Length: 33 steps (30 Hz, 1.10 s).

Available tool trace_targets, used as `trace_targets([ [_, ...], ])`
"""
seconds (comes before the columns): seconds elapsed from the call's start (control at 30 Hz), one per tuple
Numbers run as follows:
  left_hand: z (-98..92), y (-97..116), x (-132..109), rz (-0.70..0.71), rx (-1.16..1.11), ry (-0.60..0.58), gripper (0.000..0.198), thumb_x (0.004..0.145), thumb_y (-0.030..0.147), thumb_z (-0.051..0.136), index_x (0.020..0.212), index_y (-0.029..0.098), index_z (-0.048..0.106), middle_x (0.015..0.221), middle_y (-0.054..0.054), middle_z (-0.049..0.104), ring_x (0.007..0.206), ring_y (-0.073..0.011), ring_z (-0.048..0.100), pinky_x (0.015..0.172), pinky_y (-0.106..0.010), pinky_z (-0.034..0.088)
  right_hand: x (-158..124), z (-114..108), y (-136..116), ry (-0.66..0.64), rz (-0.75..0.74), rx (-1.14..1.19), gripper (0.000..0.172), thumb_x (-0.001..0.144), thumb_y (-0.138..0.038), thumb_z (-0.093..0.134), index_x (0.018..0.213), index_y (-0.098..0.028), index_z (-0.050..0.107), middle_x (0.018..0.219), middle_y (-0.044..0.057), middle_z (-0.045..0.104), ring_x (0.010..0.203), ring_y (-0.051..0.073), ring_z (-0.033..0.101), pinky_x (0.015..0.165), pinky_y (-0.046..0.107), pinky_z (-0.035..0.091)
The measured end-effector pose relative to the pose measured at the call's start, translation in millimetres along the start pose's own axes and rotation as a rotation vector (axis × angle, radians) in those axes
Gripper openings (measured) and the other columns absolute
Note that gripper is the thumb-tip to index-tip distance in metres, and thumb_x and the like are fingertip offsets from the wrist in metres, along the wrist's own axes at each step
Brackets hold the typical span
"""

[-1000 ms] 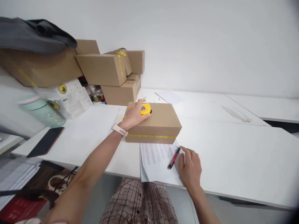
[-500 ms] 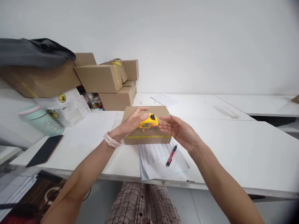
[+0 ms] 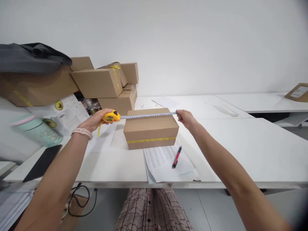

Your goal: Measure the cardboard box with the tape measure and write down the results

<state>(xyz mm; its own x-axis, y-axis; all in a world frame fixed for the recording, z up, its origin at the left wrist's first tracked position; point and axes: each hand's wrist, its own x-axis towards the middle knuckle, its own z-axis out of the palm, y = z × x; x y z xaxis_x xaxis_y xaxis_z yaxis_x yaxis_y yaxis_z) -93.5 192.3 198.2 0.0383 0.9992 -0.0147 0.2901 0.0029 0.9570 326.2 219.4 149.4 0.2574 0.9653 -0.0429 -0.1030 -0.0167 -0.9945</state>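
Observation:
My left hand is closed around a yellow tape measure to the left of a cardboard box. A yellow strap dangles from the case. The metal blade is drawn out across the top of the box. Beyond the box's right side, my right hand pinches the blade's free end. A yellow band with markings runs along the box's front face. Just in front of the box lie printed sheets, with a red and black pen on top.
Stacked cardboard boxes and a dark grey bag fill the back left. A mint-green bottle and a black flat object are on the left. Another carton sits at the far right. A black cable hangs below.
My hands have moved apart, the left one leftwards with the tape measure. The blade is now pulled out over the box, its end pinched by my right hand, which had its fingers extended.

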Motion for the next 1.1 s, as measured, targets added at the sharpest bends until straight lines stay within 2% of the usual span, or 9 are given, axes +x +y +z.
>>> trace_targets([
  [0.13,-5.8,-12.2,4.8,-0.066,0.023,-0.074,0.047,0.071,0.057,0.073,0.091,0.014,0.072,0.084,-0.007,0.073,0.062,-0.0151,0.056,0.046,-0.023,0.041,0.2,10.6,15.6,-0.01,0.01,-0.164,0.02,0.076,-0.026,0.074,0.073,-0.018,0.056,0.063,-0.003,0.055,0.059,0.01,0.047,0.055,0.023,0.036],
  [0.23,3.4,-8.7,8.8,-0.05,0.033,-0.087,0.046,0.071,0.056,0.074,0.092,0.015,0.072,0.085,-0.006,0.072,0.066,-0.0155,0.058,0.05,-0.023,0.043,-3.7,16.8,16.2,-0.071,0.038,-0.324,0.028,0.075,-0.038,0.077,0.089,-0.019,0.063,0.086,0.003,0.069,0.077,0.016,0.06,0.062,0.026,0.042],
  [0.43,7.1,-5.8,17.6,-0.044,0.028,-0.135,0.043,0.075,0.056,0.072,0.089,0.015,0.071,0.081,-0.005,0.07,0.063,-0.014,0.057,0.048,-0.022,0.039,-7.0,14.5,16.5,-0.157,0.15,-0.337,0.036,0.081,-0.051,0.073,0.097,-0.02,0.066,0.116,0.011,0.072,0.098,0.023,0.065,0.07,0.032,0.047],
  [0.6,4.9,-14.1,18.8,-0.055,0.036,-0.14,0.047,0.075,0.058,0.069,0.094,0.015,0.071,0.084,-0.006,0.071,0.062,-0.0151,0.059,0.048,-0.023,0.038,-6.1,16.1,17.4,-0.111,0.19,-0.348,0.031,0.082,-0.051,0.073,0.088,-0.021,0.066,0.108,0.008,0.073,0.095,0.022,0.065,0.075,0.033,0.048],
  [0.73,3.2,-6.3,15.2,-0.036,0.093,-0.109,0.05,0.075,0.059,0.068,0.1,0.015,0.071,0.093,-0.008,0.073,0.069,-0.0172,0.063,0.051,-0.024,0.04,-7.5,18.6,16.0,-0.001,0.141,-0.39,0.036,0.077,-0.046,0.079,0.063,-0.021,0.057,0.082,0.007,0.069,0.08,0.021,0.06,0.075,0.035,0.047],
  [0.87,7.9,12.1,-16.0,0.048,0.158,-0.049,0.056,0.077,0.058,0.072,0.114,0.017,0.069,0.106,-0.009,0.073,0.08,-0.0198,0.066,0.057,-0.025,0.044,-2.9,16.0,1.4,0.079,-0.018,-0.414,0.04,0.082,-0.036,0.075,0.056,-0.022,0.048,0.067,0.003,0.057,0.069,0.017,0.051,0.073,0.035,0.043],
  [0.97,44.1,11.7,-72.5,-0.014,0.025,-0.182,0.071,0.075,0.053,0.079,0.134,0.02,0.057,0.106,-0.011,0.072,0.076,-0.0207,0.067,0.061,-0.03,0.051,7.6,22.5,-15.4,0.085,-0.212,-0.325,0.032,0.092,-0.036,0.062,0.064,-0.021,0.053,0.07,0.002,0.057,0.068,0.015,0.048,0.072,0.033,0.042],
  [1.03,88.1,1.2,-119.2,-0.15,-0.208,-0.411,0.075,0.074,0.054,0.08,0.137,0.021,0.054,0.105,-0.012,0.071,0.072,-0.0223,0.069,0.062,-0.036,0.055,16.2,38.0,-22.8,0.022,-0.3,-0.308,0.028,0.092,-0.035,0.062,0.069,-0.02,0.058,0.071,0.001,0.059,0.068,0.014,0.049,0.072,0.032,0.042],
  [1.1,137.7,-12.1,-161.3,-0.252,-0.462,-0.553,0.083,0.068,0.05,0.086,0.137,0.02,0.05,0.099,-0.011,0.068,0.07,-0.0213,0.069,0.062,-0.035,0.055,24.1,61.6,-25.5,-0.135,-0.314,-0.386,0.025,0.088,-0.035,0.066,0.069,-0.02,0.061,0.072,0.001,0.061,0.07,0.015,0.051,0.073,0.031,0.042],
])
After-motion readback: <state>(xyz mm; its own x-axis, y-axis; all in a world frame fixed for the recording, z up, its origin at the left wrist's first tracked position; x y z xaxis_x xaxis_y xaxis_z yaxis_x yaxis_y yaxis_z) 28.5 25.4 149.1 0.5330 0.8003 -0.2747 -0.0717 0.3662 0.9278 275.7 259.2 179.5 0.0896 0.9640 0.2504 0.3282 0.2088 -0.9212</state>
